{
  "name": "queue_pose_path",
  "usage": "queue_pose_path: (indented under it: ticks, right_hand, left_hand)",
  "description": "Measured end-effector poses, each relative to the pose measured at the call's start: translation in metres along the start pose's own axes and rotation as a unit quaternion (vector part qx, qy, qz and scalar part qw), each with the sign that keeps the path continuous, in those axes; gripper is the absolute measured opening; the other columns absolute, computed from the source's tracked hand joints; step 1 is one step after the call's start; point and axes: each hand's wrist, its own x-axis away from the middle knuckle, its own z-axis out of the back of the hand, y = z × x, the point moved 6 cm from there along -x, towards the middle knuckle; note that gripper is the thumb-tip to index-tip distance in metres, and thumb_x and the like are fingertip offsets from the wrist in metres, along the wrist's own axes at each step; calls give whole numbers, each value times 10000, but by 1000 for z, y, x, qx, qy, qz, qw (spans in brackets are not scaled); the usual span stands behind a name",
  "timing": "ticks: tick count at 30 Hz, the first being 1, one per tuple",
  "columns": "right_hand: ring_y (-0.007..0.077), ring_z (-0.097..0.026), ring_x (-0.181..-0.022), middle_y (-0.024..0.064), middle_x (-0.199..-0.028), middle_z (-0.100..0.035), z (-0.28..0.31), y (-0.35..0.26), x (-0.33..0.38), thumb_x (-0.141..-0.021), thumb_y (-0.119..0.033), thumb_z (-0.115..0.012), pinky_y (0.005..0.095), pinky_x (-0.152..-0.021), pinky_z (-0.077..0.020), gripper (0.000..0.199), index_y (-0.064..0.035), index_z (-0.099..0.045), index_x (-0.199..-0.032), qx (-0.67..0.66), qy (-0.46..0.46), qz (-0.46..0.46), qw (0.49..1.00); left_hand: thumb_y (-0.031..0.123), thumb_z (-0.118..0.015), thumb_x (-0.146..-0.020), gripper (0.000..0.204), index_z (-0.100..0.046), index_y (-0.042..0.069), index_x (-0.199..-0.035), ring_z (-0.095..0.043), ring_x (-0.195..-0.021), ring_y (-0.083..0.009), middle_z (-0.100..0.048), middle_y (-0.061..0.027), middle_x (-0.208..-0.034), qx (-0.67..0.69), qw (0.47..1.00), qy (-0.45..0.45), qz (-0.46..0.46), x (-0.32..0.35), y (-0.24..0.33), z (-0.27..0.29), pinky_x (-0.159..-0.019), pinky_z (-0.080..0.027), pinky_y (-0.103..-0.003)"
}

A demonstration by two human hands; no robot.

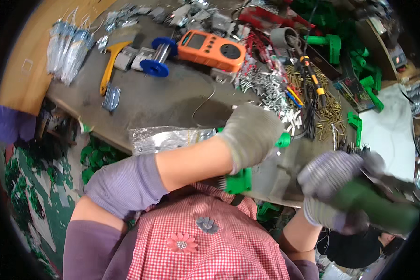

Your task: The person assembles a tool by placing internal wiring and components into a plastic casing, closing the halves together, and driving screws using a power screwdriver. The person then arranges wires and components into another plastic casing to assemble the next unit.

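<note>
Checked apron [205, 252] fills the foreground. Your gloved left hand [252, 133] is closed over a green plastic fitting [238, 180] at the bench edge [121, 147]. Your right hand [331, 186] grips a dark green power tool [378, 205], blurred. Judged step: fastening; next, line the tool tip up squarely.

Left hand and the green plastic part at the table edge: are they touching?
Touching. The head view shows the gloved left hand closed over the green plastic part, which sticks out below and beside the glove.
</note>
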Motion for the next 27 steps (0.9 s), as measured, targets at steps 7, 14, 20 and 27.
queue_pose_path:
  ticks: [7, 14, 20, 27]
  right_hand:
    - [215, -614, -485, 73, -622, -606, -79, -36, 44, -872, -421, -771, 357, -461, -541, 710, -3, -440, -1341, -265, -402, -19, 876]
    - [262, -581, -459, 108, -610, -590, -88, -31, 58, -811, -459, -827, 417, -466, -536, 617, -31, -467, -1072, -195, -414, -86, 885]
    - [277, -598, -473, 118, -603, -586, -75, -25, 64, -828, -454, -810, 427, -471, -545, 621, -25, -458, -1107, -182, -402, -84, 893]
    - [337, -661, -547, 155, -651, -645, -102, -58, 54, -919, -375, -702, 467, -563, -589, 493, 4, -543, -1191, -307, -518, -44, 797]
  left_hand:
    - [374, -774, -779, 336, -734, 53, -870, -714, -835, -335, -717, -149, -836, 31, 999, 14, 24, 7, -2, 9, -743, -549, -454]
    - [238, -721, -792, 377, -696, -12, -1073, -666, -975, -390, -664, -231, -1089, 115, 993, -21, 25, 54, -38, 19, -817, -546, -468]
    - [87, -754, -701, 694, -581, 208, -1363, -640, -978, -398, -597, -189, -1250, 220, 954, 136, -154, 107, -42, 28, -865, -531, -461]
    - [118, -793, -625, 786, -582, 273, -1365, -633, -955, -371, -601, -143, -1246, 91, 984, 110, -106, 105, -41, 12, -817, -540, -448]
